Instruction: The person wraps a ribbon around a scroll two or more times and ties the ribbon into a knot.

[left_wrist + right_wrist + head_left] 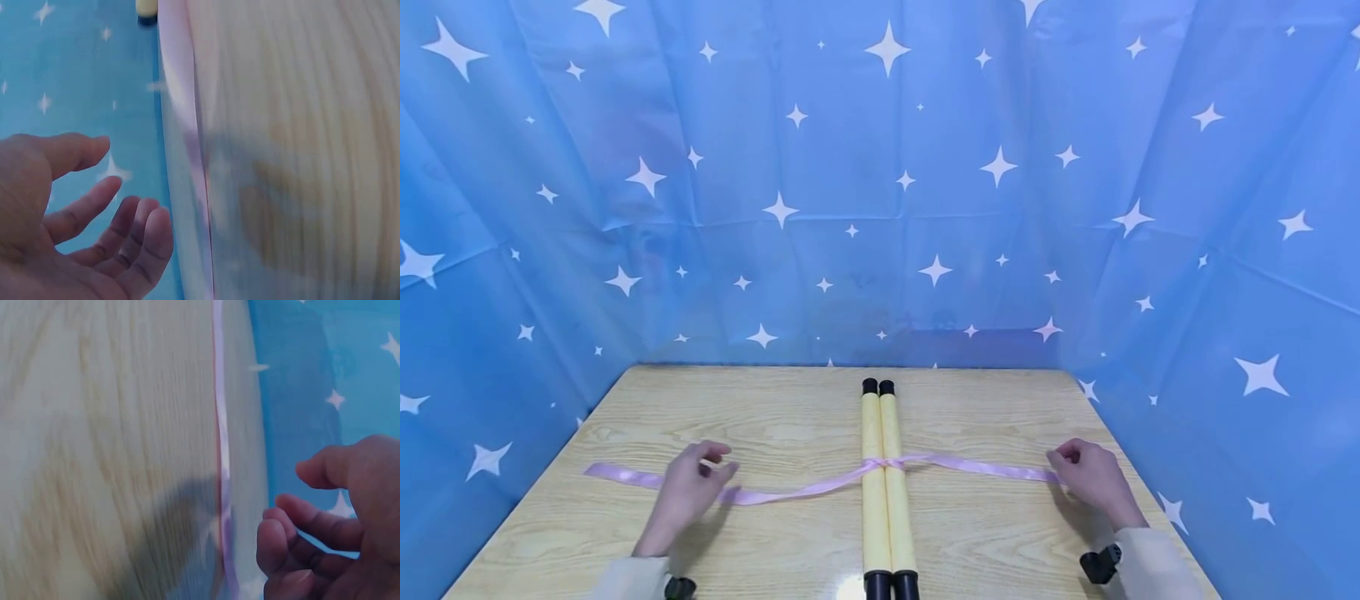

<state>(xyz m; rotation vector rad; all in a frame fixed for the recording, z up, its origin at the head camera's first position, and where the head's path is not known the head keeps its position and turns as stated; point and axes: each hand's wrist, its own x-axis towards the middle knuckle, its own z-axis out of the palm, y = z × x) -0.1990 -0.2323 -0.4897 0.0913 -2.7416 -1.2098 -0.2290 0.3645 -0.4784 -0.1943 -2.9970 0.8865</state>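
Two pale yellow rolls with black ends, a left roll [871,525] and a right roll [897,517], lie side by side on the wooden table. A lilac ribbon [797,492] crosses around their middle, its tails spread out to both sides. Over the left tail hovers my left hand [688,485], fingers loosely bent and holding nothing. My right hand [1092,477] is by the end of the right tail. In the right wrist view its thumb and fingertips stand apart, and the ribbon [220,437] runs along the table beside them.
Blue cloth [850,167] with white stars hangs behind the table and along both sides. The wooden table [760,433] ends at the cloth at the back. Small black devices are strapped at both wrists, such as the right wrist camera [1101,564].
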